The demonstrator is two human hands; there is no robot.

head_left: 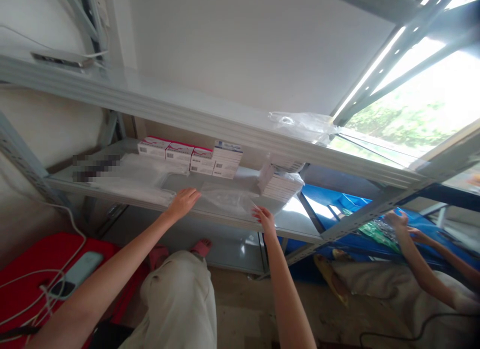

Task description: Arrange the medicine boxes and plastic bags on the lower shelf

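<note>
A clear plastic bag (pixel 228 198) lies stretched between my hands, just over the lower shelf. The fingers of my left hand (pixel 184 203) are pressed together at the bag's left end. My right hand (pixel 265 220) pinches the bag's right corner between thumb and fingertips. Left of my left hand is a pile of clear plastic bags (pixel 138 176). Behind the bag stands a row of small white and pink boxes (pixel 202 160), with a taller white stack (pixel 227 160) at its right end. Beyond my right hand sits a plastic-wrapped stack of white boxes (pixel 281 183).
The upper metal shelf (pixel 210 116) runs above my hands, with crumpled plastic (pixel 303 126) on its edge. A red stool (pixel 26 259) at left bears a phone (pixel 80 271) and white cables. At right, another person's hands (pixel 399 221) are over a blue container (pixel 352 201).
</note>
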